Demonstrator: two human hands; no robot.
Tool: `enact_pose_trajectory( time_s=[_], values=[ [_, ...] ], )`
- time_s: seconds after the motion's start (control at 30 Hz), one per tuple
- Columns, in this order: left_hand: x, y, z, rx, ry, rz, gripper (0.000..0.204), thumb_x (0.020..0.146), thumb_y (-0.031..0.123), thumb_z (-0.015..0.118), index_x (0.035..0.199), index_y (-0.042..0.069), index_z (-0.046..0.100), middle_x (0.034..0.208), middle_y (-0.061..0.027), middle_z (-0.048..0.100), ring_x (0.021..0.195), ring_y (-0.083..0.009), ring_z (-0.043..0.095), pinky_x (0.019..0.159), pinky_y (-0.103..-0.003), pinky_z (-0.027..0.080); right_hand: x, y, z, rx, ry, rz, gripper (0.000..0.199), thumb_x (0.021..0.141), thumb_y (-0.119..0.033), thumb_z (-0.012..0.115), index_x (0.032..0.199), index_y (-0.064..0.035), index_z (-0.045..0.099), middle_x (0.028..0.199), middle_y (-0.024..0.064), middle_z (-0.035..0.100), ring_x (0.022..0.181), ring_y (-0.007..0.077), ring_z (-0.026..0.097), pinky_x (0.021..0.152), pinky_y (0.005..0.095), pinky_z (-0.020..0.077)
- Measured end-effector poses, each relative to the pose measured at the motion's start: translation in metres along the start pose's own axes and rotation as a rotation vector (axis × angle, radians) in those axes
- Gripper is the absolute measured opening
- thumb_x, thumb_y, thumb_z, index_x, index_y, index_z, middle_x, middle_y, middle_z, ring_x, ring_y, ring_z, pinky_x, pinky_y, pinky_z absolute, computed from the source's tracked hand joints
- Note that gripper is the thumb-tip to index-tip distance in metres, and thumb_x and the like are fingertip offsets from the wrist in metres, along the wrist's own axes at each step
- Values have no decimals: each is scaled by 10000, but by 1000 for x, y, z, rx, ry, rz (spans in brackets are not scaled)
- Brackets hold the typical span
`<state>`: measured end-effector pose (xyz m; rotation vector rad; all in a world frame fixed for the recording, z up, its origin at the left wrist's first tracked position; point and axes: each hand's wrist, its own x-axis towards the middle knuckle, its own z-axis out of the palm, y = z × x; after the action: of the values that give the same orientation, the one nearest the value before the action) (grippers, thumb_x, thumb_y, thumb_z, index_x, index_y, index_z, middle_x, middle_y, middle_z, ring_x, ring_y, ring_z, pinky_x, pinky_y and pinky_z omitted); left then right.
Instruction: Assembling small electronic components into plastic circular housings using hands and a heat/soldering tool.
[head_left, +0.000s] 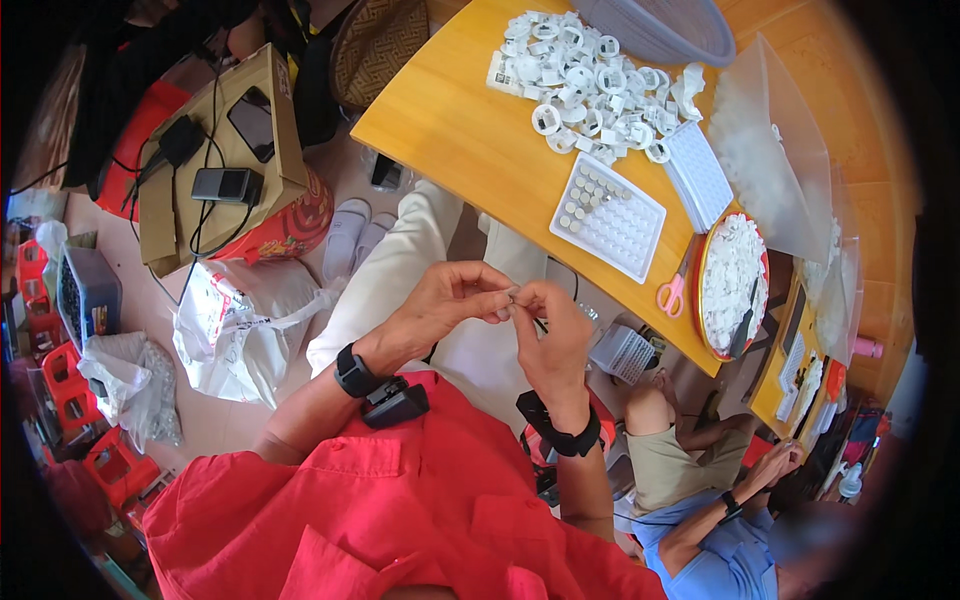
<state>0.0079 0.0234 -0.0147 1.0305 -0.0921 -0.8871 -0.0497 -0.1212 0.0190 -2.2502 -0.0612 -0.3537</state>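
Watching the fingertip work remotely; for steady handling I judge a light pinch best, with the hands brought over the wooden tabletop (pixel 440 110), since a slip here could lose the piece; left hand (pixel 465 293), centre of frame: thumb and forefinger closed on a tiny dark piece (pixel 513 296), mostly hidden, too small for me to identify; right hand (pixel 548 312), just right of centre: thumb and forefinger pinched at the same piece, fingertips together; white compartment tray (pixel 628 238) with round metallic discs (pixel 571 207), upper right, untouched.
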Motion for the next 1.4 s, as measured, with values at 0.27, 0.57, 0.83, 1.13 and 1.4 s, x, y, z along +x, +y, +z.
enact_pose_trajectory(
  time_s=[0.27,0.57,0.83,1.13,1.4],
  values=[
    [1,-1,4,-12,-19,-3,224,854,146,614,1019,-5,601,900,-60,634,802,-110,597,758,-252,487,-1,6,-10,183,-36,185,115,737,63,614,818,-7,571,752,95,573,650,217,604,574,284,484],
    [2,-5,2,-10,-36,9,236,855,155,615,1023,-10,602,918,-58,628,804,-111,598,753,-255,491,-5,9,-10,308,-36,352,115,743,70,621,831,-3,606,856,71,554,749,148,591,641,248,522],
    [0,-5,2,-18,-21,27,246,842,130,631,1039,-13,597,918,-79,633,787,-116,603,731,-250,506,-8,17,-7,715,-51,582,99,762,81,622,843,42,581,883,54,546,793,110,571,700,224,504],
    [-1,-4,-3,-57,-56,-48,220,866,139,594,1039,3,602,940,-49,603,810,-114,596,754,-258,499,-10,19,-5,699,-55,500,106,764,78,620,852,34,582,875,61,546,784,111,575,698,228,504],
    [-1,-4,-3,-159,-23,-51,225,880,163,578,1042,7,586,963,-55,603,863,-115,582,769,-267,496,-10,11,6,300,23,222,94,771,35,615,850,10,571,850,96,538,716,183,569,625,271,486]
  ],
)
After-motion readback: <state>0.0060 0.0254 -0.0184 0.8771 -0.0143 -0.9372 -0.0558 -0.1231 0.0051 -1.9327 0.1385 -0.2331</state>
